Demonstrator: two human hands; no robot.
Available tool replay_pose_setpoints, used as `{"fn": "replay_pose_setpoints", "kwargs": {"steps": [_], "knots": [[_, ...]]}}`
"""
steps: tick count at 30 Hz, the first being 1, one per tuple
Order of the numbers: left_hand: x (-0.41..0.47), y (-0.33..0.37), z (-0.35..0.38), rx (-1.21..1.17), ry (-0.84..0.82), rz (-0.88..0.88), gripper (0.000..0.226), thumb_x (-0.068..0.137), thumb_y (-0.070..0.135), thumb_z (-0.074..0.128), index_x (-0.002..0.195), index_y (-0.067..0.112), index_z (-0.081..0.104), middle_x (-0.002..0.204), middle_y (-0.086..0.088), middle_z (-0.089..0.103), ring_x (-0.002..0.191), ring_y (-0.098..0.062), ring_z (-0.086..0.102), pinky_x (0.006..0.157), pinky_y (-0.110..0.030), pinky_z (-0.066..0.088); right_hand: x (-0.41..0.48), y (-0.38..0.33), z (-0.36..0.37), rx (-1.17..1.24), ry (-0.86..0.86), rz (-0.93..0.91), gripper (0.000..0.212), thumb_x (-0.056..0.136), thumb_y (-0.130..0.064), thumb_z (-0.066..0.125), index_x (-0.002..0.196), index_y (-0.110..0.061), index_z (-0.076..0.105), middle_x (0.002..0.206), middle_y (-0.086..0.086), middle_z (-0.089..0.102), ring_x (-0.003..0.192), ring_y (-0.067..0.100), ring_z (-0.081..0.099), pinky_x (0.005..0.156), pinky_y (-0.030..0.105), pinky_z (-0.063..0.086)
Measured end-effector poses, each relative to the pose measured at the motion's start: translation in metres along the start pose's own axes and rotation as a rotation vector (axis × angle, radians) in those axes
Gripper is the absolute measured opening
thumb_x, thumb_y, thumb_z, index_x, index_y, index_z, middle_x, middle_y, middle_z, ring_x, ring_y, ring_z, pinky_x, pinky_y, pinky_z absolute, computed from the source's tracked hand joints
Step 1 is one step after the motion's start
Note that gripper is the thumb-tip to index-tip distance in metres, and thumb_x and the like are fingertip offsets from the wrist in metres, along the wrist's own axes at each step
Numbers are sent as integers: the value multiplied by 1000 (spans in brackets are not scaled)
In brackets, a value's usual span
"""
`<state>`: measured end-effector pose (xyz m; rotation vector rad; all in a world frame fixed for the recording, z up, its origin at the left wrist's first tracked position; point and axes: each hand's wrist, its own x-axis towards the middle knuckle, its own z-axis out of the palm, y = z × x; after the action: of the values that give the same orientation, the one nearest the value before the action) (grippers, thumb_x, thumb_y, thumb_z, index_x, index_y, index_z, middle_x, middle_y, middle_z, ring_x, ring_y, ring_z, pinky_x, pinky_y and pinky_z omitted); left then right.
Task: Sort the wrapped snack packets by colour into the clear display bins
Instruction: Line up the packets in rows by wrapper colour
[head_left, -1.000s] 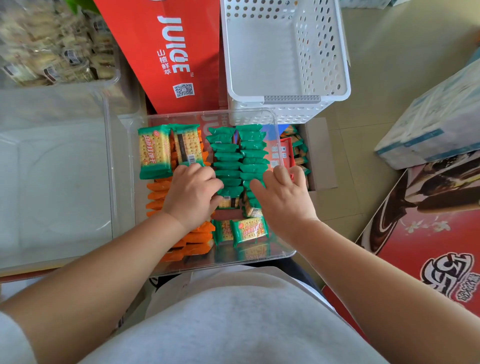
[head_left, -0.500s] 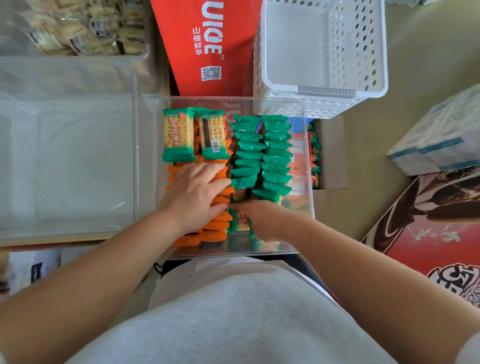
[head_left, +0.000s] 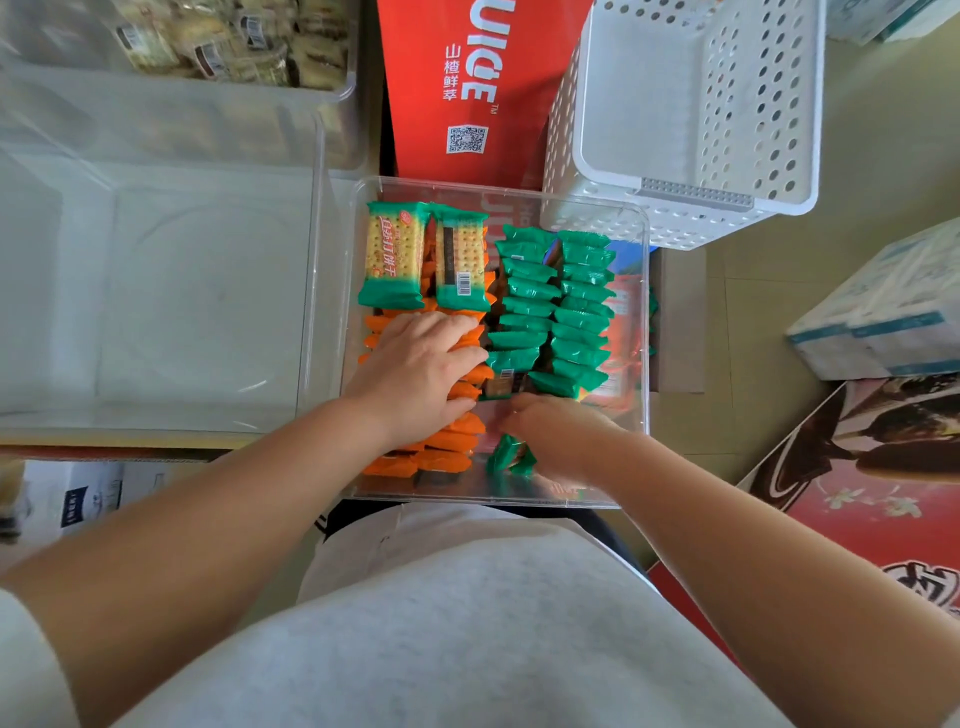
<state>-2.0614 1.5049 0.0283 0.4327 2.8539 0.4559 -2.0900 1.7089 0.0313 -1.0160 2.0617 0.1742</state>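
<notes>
View from a head-worn camera, looking down at two bare forearms reaching into a clear bin (head_left: 647, 322) held against the person's lap.

The sort looks well advanced. Under the left hand (head_left: 421, 374) runs a row of orange packets (head_left: 447, 457), continuing past the wrist toward the body. Just beyond the right hand (head_left: 561, 431) stand two tidy rows of green packets (head_left: 550, 312), packed on edge. The colours sit side by side in the one bin and are cleanly divided.

What seems left: two cracker packets (head_left: 395, 254) with green ends lie flat just past the left fingertips, across the orange row, so they probably need a home. Two loose green packets (head_left: 511, 457) sit at the right hand's thumb side, not yet in a row. Beyond the bin wall, right of the right hand, a cardboard box (head_left: 675, 322) shows a few more green wrappers. Left of the left arm a larger clear bin (head_left: 156, 291) holds nothing visible.

The left hand lies flat with fingers spread, pressing on the orange row. The right hand's fingers bend down and out of sight — whether they hold a packet cannot be told.

A second ago both hands were farther up the rows, the left with curled fingers at the seam between colours. The right was over the green stacks and has since drawn back to their near end — the left has flattened.
</notes>
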Motion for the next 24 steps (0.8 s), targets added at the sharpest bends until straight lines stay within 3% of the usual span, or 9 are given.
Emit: {"fn": "replay_pose_setpoints", "kwargs": {"steps": [4,9,14,18,21,24], "knots": [[2,0,-1,16,-12,3,55,84,47,72,133,24,60,151,-6,43,136,-29,37,114,-49,27,-20,10,-6,100,104,16,46,87,-22,68,130,-29,56,123,-8,57,110,17,60,74,28,50],[5,7,-4,12,-25,-17,55,85,49,69,134,25,58,148,-5,45,135,-28,38,113,-49,29,-50,20,-25,178,202,53,48,85,-35,72,128,-32,51,115,-9,62,103,20,61,76,35,53],[12,18,-4,24,44,-3,53,82,41,74,128,17,63,131,-9,57,118,-32,50,101,-51,40,-66,31,-19,24,291,80,44,82,-46,71,120,-27,58,97,-3,65,98,22,60,90,35,41],[23,28,-1,2,66,79,47,83,37,74,122,14,66,110,-6,63,102,-31,55,88,-46,46,-72,38,1,-110,447,101,51,60,-52,82,97,-20,67,77,-5,66,96,26,58,92,42,36],[34,34,2,8,44,98,47,83,40,74,121,15,67,105,-4,63,99,-30,55,85,-45,46,-75,42,7,-160,535,156,40,57,-50,82,78,-19,69,79,-4,63,103,30,55,100,50,34],[42,33,6,19,57,69,52,80,37,79,124,14,65,107,-6,60,100,-31,54,85,-46,44,-72,41,10,-164,549,232,38,55,-47,85,74,-17,70,85,1,60,103,33,52,101,55,34]]}}
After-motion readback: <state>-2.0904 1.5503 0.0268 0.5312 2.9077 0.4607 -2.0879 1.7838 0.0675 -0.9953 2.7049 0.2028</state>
